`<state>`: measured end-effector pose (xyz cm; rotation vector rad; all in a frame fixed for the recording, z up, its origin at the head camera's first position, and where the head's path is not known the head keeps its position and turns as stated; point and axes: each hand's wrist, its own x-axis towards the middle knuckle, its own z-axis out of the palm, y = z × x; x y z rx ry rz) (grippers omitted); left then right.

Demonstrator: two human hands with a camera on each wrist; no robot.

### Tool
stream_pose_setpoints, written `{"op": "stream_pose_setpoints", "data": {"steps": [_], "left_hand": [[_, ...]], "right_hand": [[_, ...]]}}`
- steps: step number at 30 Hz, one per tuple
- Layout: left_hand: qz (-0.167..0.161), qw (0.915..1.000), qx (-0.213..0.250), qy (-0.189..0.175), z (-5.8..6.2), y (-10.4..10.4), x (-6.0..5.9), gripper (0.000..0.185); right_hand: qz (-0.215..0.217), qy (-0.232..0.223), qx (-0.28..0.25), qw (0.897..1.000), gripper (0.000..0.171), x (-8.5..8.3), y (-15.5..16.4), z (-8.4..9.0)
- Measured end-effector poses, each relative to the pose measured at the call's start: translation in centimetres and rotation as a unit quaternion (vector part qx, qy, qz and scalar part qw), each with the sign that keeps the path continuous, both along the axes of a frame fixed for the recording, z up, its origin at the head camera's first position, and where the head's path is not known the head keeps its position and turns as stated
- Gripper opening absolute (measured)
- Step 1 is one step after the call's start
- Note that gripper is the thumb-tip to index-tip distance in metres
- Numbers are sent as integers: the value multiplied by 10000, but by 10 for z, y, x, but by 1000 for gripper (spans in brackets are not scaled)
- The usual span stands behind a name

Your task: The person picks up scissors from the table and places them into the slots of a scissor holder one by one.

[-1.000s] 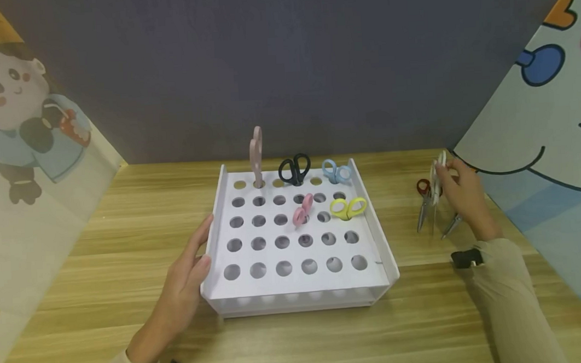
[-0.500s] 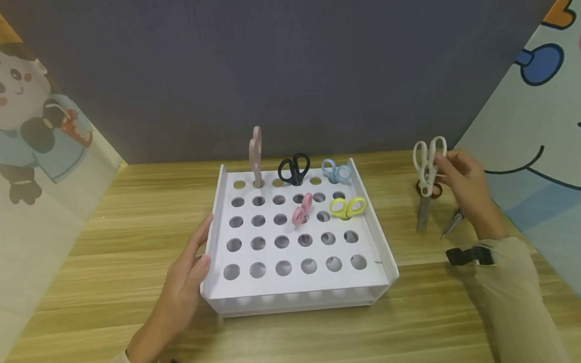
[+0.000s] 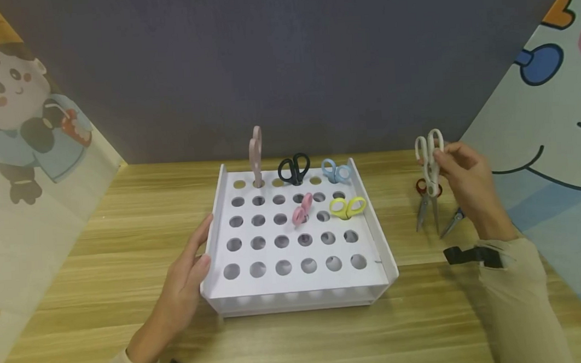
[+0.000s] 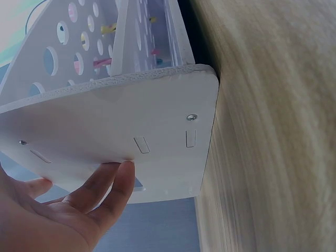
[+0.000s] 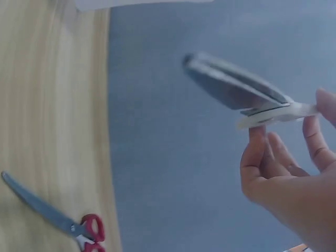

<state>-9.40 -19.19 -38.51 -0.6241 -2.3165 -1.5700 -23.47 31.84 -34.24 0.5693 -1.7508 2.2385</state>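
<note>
My right hand [image 3: 474,185] pinches a pair of white-handled scissors [image 3: 431,166] by the handles, blades pointing down, above the right side of the table. In the right wrist view, the thumb and fingertips grip the white handles [image 5: 286,111] edge-on. Below them lie red-handled scissors [image 3: 422,205], partly hidden, and another pair of scissors [image 3: 452,222] whose handles my hand covers. With fingers extended, my left hand [image 3: 180,286] rests against the left side wall of a white rack [image 3: 296,282] full of round holes; its fingertips touch the side panel [image 4: 163,113] in the left wrist view.
Standing in the rack are light pink scissors [image 3: 256,156], black scissors [image 3: 295,170], light blue scissors [image 3: 336,172], pink scissors [image 3: 302,209] and yellow scissors [image 3: 348,207]. A dark grey panel [image 3: 285,72] closes off the back. Printed walls [image 3: 539,135] flank the wooden table [image 3: 127,256].
My right hand has lifted the white-handled scissors slightly and turned them so the handle loops face the head camera. The left hand and the rack have stayed put.
</note>
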Motion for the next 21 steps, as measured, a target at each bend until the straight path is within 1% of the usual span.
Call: {"op": "stream_pose_setpoints", "data": {"steps": [3,7,10,16,21], "left_hand": [[-6,10000,-5,34,0,0,0,60],[-17,10000,12,32,1,0,0,60],[-1,10000,-4,46,2,1,0,60],[-45,10000,36,4,3,1,1,60],[-7,10000,-46,15,3,0,0,60]], "right_hand": [[-211,-125,268,9993,8,5,-6,7],[-408,-329,819,9953,18,13,-14,17],[-429,-303,1076,9928,25,19,-21,24],[-419,-51,997,9941,24,29,-33,37],[-389,280,946,9944,23,38,-42,47]]}}
